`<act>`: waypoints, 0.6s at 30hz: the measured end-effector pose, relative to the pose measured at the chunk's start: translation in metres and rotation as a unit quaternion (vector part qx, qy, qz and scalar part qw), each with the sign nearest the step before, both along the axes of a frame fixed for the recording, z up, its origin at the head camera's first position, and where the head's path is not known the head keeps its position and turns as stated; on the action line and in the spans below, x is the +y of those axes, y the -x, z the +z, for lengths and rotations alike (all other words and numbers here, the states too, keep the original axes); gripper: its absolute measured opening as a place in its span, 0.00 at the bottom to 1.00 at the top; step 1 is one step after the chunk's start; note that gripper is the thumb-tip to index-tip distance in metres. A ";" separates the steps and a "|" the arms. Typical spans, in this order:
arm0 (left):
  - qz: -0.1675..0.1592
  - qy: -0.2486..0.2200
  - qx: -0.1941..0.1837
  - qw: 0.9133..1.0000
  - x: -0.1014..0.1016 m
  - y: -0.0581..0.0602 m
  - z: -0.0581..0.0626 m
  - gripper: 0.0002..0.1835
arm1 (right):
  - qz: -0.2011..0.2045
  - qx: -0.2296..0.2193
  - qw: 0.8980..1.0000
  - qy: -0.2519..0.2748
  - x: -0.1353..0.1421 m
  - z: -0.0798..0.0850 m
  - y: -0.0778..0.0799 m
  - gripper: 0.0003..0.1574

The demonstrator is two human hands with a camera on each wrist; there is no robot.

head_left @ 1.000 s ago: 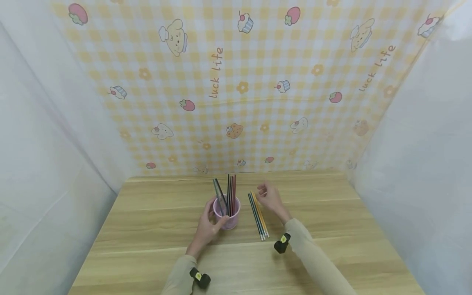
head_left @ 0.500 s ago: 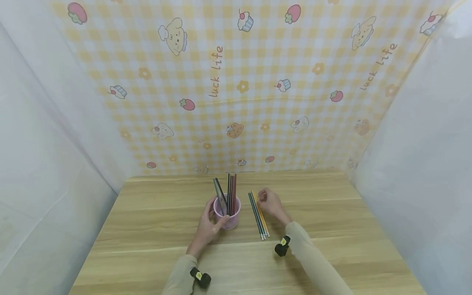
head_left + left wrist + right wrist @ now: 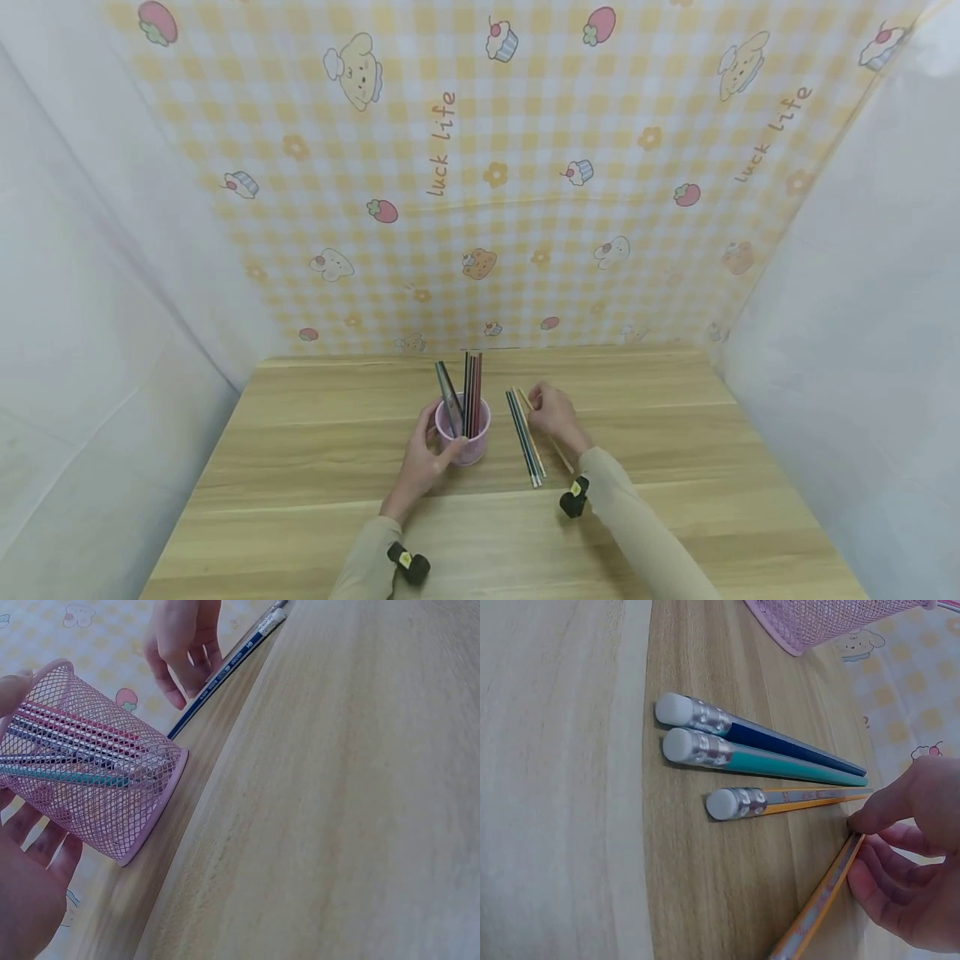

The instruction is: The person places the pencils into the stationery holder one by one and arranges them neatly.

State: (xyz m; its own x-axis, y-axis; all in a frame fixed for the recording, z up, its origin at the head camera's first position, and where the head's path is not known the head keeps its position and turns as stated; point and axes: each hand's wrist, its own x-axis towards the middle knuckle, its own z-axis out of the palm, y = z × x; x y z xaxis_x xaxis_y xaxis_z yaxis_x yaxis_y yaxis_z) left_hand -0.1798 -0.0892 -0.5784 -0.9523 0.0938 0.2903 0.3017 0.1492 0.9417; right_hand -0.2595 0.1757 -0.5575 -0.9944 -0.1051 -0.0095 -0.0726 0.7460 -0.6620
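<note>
Left hand (image 3: pixel 422 467) curled round pink mesh cup (image 3: pixel 474 454), toward back edge of tabletop (image 3: pixel 322 442); right hand (image 3: pixel 919 855) pinching orange pencil (image 3: pixel 821 896). Navy pencil (image 3: pixel 225 670) reads "HB"; backdrop (image 3: pixel 517 108), "luck life".

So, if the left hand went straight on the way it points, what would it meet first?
Past the pink cup that the left hand holds, with pencils in it, probably the checked cloth behind the table; depth is hard to judge.

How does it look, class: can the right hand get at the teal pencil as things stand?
Probably not: the right hand is busy pinching an orange pencil, and a second orange pencil lies between it and the teal pencil.
</note>
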 end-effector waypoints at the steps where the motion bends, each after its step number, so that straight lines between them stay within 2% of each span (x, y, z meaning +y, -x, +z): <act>1: 0.001 0.000 -0.001 1.000 0.000 0.000 0.000 0.43 | 0.000 -0.001 1.000 -0.009 0.000 0.001 0.000 0.21; 11: 0.001 0.005 0.014 1.000 0.002 -0.001 0.000 0.41 | 0.026 -0.021 0.998 -0.057 0.006 0.012 -0.001 0.18; 18: 0.015 0.006 0.013 1.000 0.004 -0.001 0.001 0.41 | 0.037 -0.034 0.998 -0.029 0.013 0.016 0.001 0.19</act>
State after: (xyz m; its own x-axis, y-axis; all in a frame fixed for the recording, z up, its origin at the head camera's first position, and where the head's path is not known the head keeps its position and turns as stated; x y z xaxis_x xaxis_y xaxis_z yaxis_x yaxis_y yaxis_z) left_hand -0.1786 -0.0848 -0.5773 -0.9469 0.0690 0.3141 0.3214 0.1695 0.9317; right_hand -0.2607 0.1886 -0.5411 -0.9809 -0.1748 -0.0852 -0.0844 0.7772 -0.6236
